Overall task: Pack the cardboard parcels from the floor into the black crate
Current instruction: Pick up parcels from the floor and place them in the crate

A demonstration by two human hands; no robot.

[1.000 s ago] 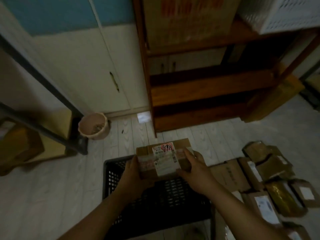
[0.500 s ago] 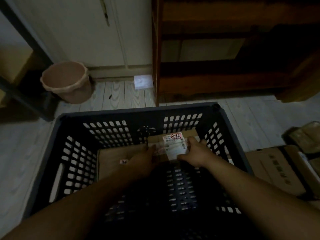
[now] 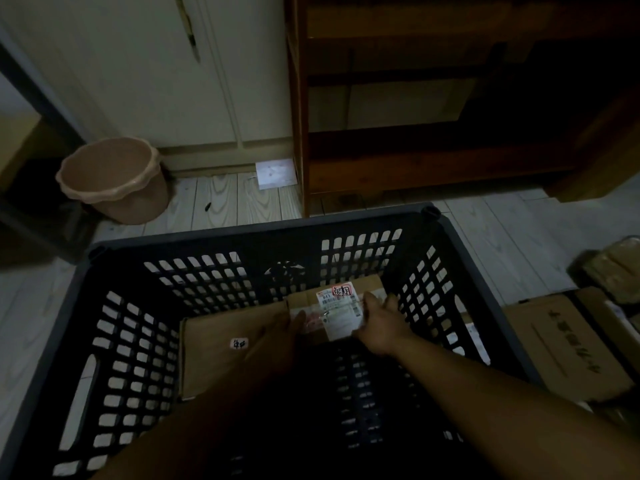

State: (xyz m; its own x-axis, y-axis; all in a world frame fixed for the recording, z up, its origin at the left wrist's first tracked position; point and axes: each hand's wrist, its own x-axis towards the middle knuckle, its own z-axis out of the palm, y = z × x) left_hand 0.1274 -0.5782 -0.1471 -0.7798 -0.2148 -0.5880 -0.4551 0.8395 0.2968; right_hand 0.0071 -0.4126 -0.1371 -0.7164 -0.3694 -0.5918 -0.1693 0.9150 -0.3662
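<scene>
Cardboard parcels sit in two spots: inside the black crate [image 3: 242, 233] and on the pale wood-plank floor [image 3: 221, 202] to its right. The room is dim. The crate fills the near part of the view, standing on the floor, its walls pierced with rows of slots. Both forearms reach over its near rim and down inside.

On the crate's bottom, left of centre, lies a flat parcel [image 3: 218, 362] with a small white sticker on top. Just beyond and right of it, toward the far right corner, is a smaller labelled parcel [image 3: 341, 308] bearing a white shipping label and a red stamp. The left hand [image 3: 280, 336] holds that parcel's left side with the thumb on its top face; the rest of its fingers are lost in shadow. The right hand [image 3: 381, 327] grips the right side, fingers curled over the top onto the label. Whether the labelled parcel rests on the crate's bottom cannot be told.

Outside the crate, on the floor to the right, a printed box [image 3: 561, 348] lies flat, with a tape-wrapped parcel [image 3: 613, 271] farther back. Farther off, a pink bucket [image 3: 114, 181] stands at the left and a white scrap of paper [image 3: 276, 173] lies by the skirting. A wooden shelf unit [image 3: 398, 168] rises at the right, and pale cupboard doors [image 3: 138, 81] close the far wall.
</scene>
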